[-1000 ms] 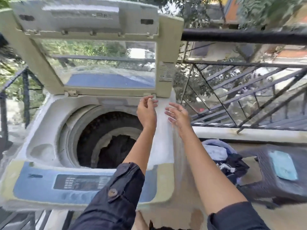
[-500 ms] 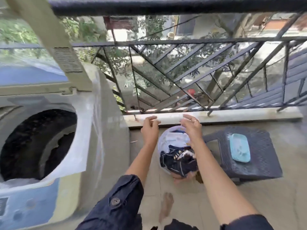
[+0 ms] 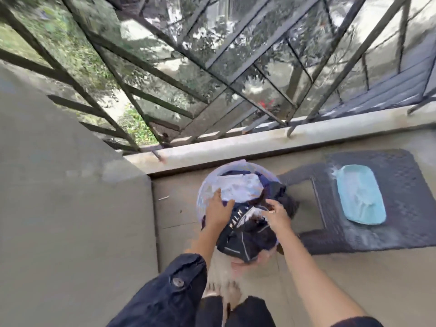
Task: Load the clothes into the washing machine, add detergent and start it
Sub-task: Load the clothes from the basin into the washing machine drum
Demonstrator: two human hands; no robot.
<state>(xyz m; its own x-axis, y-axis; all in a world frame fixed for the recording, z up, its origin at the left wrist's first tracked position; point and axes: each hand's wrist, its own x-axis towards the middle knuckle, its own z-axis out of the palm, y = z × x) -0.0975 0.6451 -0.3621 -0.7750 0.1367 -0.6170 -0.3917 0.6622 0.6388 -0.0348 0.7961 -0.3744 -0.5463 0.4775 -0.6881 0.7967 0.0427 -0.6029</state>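
A pale lilac bucket (image 3: 201,197) stands on the balcony floor, heaped with clothes. A white garment (image 3: 240,190) lies at the back and a dark navy garment (image 3: 245,241) with white lettering hangs over the front rim. My left hand (image 3: 218,214) rests on the heap near the left rim, fingers spread. My right hand (image 3: 276,215) has its fingers curled into the dark garment at the middle of the heap. Only the washing machine's grey side wall (image 3: 70,197) shows at the left; its drum and panel are out of view.
A dark woven stool (image 3: 401,223) stands right of the bucket with a teal tray (image 3: 361,194) on it, holding something whitish. A low concrete kerb (image 3: 236,145) and black metal railing (image 3: 236,74) close off the far side. My bare feet (image 3: 224,293) stand just before the bucket.
The view has swung right and down, from the open washer to the bucket. Both hands have come down from above the bucket's far rim onto the clothes.
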